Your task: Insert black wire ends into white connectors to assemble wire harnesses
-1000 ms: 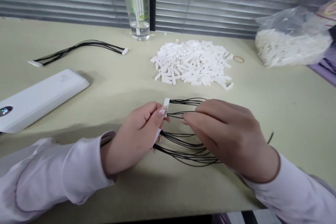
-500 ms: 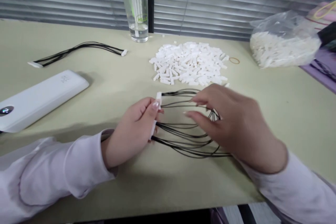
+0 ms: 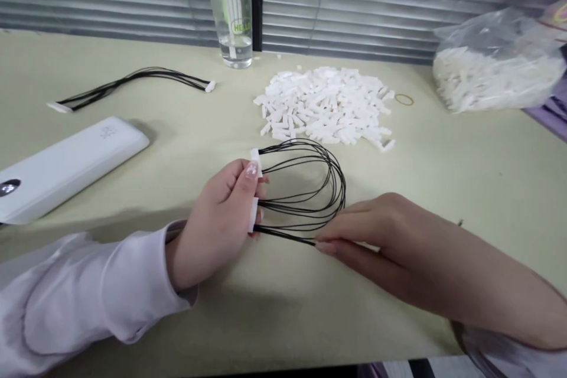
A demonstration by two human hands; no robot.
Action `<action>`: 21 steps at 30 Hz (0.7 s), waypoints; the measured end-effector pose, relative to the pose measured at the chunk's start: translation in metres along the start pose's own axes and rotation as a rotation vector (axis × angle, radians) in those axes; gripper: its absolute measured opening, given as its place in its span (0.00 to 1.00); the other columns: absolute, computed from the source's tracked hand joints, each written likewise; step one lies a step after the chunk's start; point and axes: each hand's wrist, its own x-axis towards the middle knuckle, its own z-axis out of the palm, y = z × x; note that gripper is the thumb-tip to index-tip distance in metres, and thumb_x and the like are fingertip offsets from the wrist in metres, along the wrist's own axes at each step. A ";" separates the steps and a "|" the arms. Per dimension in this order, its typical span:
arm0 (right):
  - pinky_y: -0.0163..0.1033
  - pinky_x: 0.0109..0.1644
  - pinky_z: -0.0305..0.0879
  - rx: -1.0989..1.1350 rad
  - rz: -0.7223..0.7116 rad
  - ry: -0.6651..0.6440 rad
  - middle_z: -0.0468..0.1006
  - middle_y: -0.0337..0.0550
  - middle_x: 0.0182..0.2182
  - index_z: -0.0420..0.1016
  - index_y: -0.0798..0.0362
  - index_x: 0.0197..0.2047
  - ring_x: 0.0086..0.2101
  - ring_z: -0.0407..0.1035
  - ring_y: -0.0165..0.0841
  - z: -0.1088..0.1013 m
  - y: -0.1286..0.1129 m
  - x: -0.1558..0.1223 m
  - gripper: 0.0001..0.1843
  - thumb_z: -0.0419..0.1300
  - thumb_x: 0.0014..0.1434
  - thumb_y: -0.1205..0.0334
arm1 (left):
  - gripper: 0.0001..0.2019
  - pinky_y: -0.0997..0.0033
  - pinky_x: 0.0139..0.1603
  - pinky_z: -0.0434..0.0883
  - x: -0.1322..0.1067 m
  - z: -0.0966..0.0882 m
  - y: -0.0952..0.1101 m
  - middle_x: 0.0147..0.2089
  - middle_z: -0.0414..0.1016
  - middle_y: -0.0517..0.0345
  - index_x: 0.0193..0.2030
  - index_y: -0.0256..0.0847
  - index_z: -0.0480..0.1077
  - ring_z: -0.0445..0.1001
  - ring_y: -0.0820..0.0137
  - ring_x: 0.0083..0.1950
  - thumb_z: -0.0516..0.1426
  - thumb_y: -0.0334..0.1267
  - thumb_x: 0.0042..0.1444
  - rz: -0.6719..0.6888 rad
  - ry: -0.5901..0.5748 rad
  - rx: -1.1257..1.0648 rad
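My left hand (image 3: 221,218) is closed on a wire harness, keeping both of its white connectors, the upper connector (image 3: 256,162) and the lower connector (image 3: 253,215), at the fingers. From them the thin black wires (image 3: 339,180) bend round in a loop toward the right. My right hand (image 3: 376,230) pinches the lowest black wires between thumb and forefinger, a short way from the lower connector. Behind the right forearm a small dark tip (image 3: 460,222) pokes out; what it belongs to is hidden.
Beyond the hands lies a pile of white connector housings (image 3: 325,106), with a rubber band (image 3: 404,99) beside it. A clear bag (image 3: 496,77) of white pieces, a water bottle (image 3: 234,18), another wire harness (image 3: 142,75) and a white power bank (image 3: 75,165) stand around.
My right hand has come down and toward me, from open fingers at the loop to a pinch on the lower wires. The loop now shows rounder, and the left hand keeps its hold.
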 end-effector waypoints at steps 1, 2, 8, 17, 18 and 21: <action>0.31 0.28 0.53 0.016 0.002 0.039 0.69 0.34 0.21 0.65 0.54 0.24 0.24 0.60 0.23 0.002 -0.004 0.005 0.13 0.49 0.59 0.64 | 0.15 0.85 0.11 0.58 0.000 0.000 0.000 0.26 0.61 0.64 0.30 0.40 0.61 0.62 0.81 0.18 0.46 0.51 0.55 0.001 -0.011 0.010; 0.31 0.29 0.52 0.027 -0.006 0.072 0.69 0.34 0.22 0.65 0.55 0.24 0.25 0.60 0.23 0.005 -0.007 0.009 0.13 0.49 0.59 0.64 | 0.15 0.85 0.12 0.59 -0.001 0.000 0.000 0.25 0.60 0.65 0.30 0.40 0.61 0.62 0.81 0.18 0.46 0.51 0.56 0.000 -0.020 0.020; 0.32 0.29 0.49 0.080 -0.012 0.115 0.65 0.35 0.21 0.61 0.56 0.23 0.24 0.57 0.23 0.017 -0.012 0.021 0.13 0.48 0.59 0.65 | 0.15 0.84 0.15 0.60 -0.002 -0.001 0.000 0.25 0.60 0.65 0.30 0.40 0.60 0.60 0.81 0.18 0.45 0.49 0.57 0.037 -0.052 0.051; 0.30 0.27 0.46 0.152 0.056 0.126 0.65 0.32 0.19 0.65 0.55 0.25 0.21 0.54 0.20 0.021 -0.015 0.024 0.11 0.49 0.57 0.66 | 0.14 0.83 0.15 0.60 -0.001 -0.002 -0.002 0.24 0.59 0.65 0.31 0.41 0.60 0.60 0.80 0.19 0.45 0.49 0.58 0.081 -0.098 0.066; 0.30 0.27 0.46 0.156 0.064 0.125 0.64 0.32 0.19 0.65 0.55 0.25 0.21 0.53 0.20 0.021 -0.016 0.024 0.10 0.49 0.57 0.66 | 0.14 0.84 0.15 0.59 -0.001 -0.002 -0.002 0.24 0.59 0.65 0.30 0.41 0.60 0.60 0.80 0.19 0.45 0.48 0.58 0.088 -0.103 0.072; 0.31 0.26 0.45 0.135 0.079 0.104 0.64 0.32 0.20 0.64 0.55 0.26 0.22 0.53 0.21 0.021 -0.017 0.024 0.10 0.48 0.58 0.66 | 0.13 0.85 0.15 0.59 -0.001 -0.003 -0.003 0.23 0.59 0.65 0.30 0.41 0.60 0.60 0.81 0.19 0.45 0.47 0.58 0.119 -0.115 0.110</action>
